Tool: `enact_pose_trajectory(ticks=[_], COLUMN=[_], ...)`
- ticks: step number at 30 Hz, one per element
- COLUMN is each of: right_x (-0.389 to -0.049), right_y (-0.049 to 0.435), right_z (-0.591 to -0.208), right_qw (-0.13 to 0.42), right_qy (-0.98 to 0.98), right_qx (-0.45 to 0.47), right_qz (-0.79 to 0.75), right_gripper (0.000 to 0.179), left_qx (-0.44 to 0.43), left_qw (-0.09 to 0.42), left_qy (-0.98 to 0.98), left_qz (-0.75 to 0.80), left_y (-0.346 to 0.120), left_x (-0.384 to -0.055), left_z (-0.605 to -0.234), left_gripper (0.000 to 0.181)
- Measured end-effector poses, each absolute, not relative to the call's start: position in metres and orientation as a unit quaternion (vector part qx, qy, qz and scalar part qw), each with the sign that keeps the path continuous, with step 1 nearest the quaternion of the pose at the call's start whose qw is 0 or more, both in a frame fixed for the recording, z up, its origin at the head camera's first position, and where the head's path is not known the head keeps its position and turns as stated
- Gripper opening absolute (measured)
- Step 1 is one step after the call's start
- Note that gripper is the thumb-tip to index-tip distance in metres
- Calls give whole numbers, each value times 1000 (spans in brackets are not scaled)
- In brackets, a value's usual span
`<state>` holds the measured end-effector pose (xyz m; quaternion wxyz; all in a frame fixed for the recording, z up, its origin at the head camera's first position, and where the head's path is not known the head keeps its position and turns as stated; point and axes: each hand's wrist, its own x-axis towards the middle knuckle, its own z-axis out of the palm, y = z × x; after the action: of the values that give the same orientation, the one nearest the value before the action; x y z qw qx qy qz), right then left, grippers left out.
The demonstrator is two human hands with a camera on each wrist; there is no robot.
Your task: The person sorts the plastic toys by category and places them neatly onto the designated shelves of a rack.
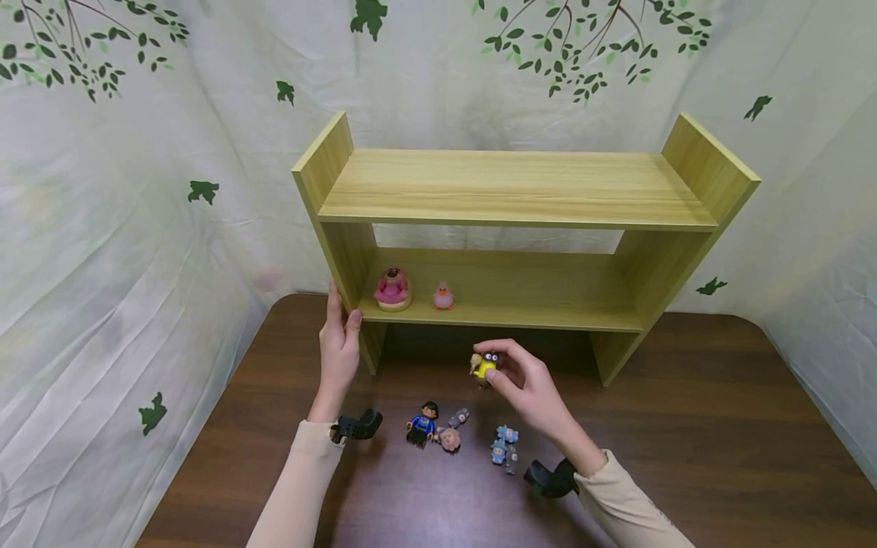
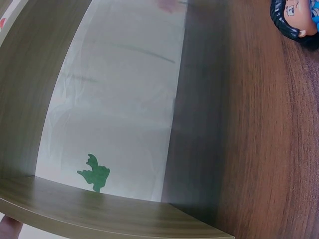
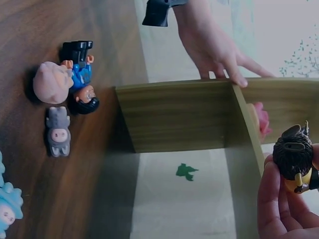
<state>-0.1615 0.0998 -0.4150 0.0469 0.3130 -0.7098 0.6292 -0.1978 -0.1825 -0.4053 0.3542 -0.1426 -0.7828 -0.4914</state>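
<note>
In the head view my right hand pinches a small yellow minion figure between thumb and fingers, just in front of the lower shelf. The right wrist view shows the figure's dark, shaggy side. My left hand rests with extended fingers against the left side panel of the wooden shelf unit. On the lower shelf board, a pink bear figure in a round base sits at the left end, with a small pink duck-like figure to its right.
On the brown table lie a black-haired doll in blue, a pinkish round-headed figure and a grey figure. Farther right is a cluster of blue and grey figures. A leaf-patterned cloth hangs behind the shelf.
</note>
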Motion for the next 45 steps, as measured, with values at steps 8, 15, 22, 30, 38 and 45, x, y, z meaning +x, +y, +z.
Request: enact_pose_trajectory(ticks=[8,15,22,30,38,45], right_x=[-167,-172,-173,-180,-189,-184], right_y=[102,104,104,107,108,105], right_z=[-407,-402,-399,-394,-385,-356], right_qw=[62,77,77,88,89,102], right_qy=[-707,-716,-718,-714,-712,-733], right_qx=[313,311,301,286,253,236], right_qz=[631,620,623,632,649,630], right_gripper=[31,32,30,28,27,26], left_qx=[-140,-138,-139,-136,-142,-142], left_qw=[348,345,361,357,356,358], left_qy=[-779,-783,-781,-785,-785,-785], left_qz=[-502,-498,-491,-488,-487,-485], left_y=[-196,-197,-196,-198,-198,-198], left_x=[-218,-219,-221,-221,-220,-220], left_z=[-434,-437,-438,-440,-440,-439], left_gripper=[65,61,69,63,61,62])
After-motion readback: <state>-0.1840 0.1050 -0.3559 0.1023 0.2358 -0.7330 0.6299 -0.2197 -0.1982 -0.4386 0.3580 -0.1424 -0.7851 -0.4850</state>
